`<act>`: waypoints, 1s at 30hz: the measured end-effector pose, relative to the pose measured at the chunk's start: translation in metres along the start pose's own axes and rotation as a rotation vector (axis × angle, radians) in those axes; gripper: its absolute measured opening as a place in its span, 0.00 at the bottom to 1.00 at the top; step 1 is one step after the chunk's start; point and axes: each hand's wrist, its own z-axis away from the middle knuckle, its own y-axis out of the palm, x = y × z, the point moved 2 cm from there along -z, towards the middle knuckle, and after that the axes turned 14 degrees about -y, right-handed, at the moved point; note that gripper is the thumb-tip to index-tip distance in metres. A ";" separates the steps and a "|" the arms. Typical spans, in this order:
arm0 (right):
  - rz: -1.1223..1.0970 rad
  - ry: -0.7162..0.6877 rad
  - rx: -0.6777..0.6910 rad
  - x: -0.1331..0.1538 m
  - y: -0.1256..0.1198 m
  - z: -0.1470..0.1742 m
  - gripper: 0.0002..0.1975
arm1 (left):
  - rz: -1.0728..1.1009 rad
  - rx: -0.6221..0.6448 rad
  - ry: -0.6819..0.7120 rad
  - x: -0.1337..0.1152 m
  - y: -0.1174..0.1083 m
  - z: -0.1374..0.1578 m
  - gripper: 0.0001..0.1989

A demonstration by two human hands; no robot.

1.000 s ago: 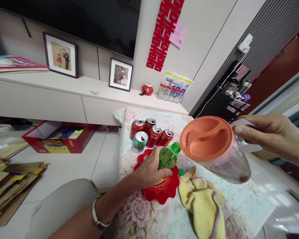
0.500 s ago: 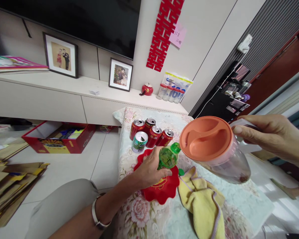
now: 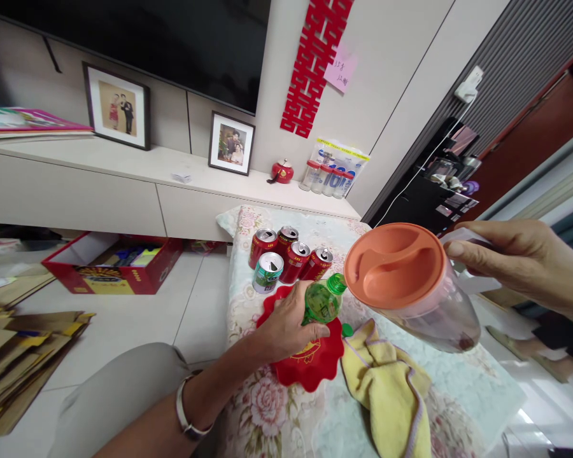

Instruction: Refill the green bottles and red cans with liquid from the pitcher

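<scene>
My left hand (image 3: pixel 286 324) is wrapped round a green plastic bottle (image 3: pixel 323 301), uncapped, above a red scalloped tray (image 3: pixel 315 375). In my right hand (image 3: pixel 520 261) is the handle of a clear pitcher (image 3: pixel 424 324) with an orange lid (image 3: pixel 396 264). The pitcher tilts toward the bottle, its lid edge at the bottle's mouth. Some liquid with dark bits shows low in the pitcher; whether any flows I cannot tell. A green cap (image 3: pixel 347 330) lies by the tray, next to a crumpled yellow cloth (image 3: pixel 391 394).
Several red cans (image 3: pixel 296 261) and a green-and-silver can (image 3: pixel 268 272) stand behind the tray on the flowered tablecloth (image 3: pixel 267 407). A red cardboard box (image 3: pixel 143 280) and flattened cardboard (image 3: pixel 19 362) lie on the floor at left. Glass jars (image 3: pixel 325 181) stand on the cabinet. A person's feet (image 3: pixel 530 350) show at right.
Both hands, the bottle and the pitcher hold nearly the same position. At the right edge, another person's feet and dark clothing have come further into view.
</scene>
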 end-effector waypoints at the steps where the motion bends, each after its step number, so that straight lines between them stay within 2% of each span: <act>1: 0.002 0.005 0.000 0.001 0.000 0.000 0.29 | 0.000 0.001 -0.002 0.000 0.000 0.000 0.33; 30: 0.006 -0.041 0.000 -0.002 -0.001 0.001 0.26 | -0.008 0.005 -0.021 -0.002 0.000 0.001 0.33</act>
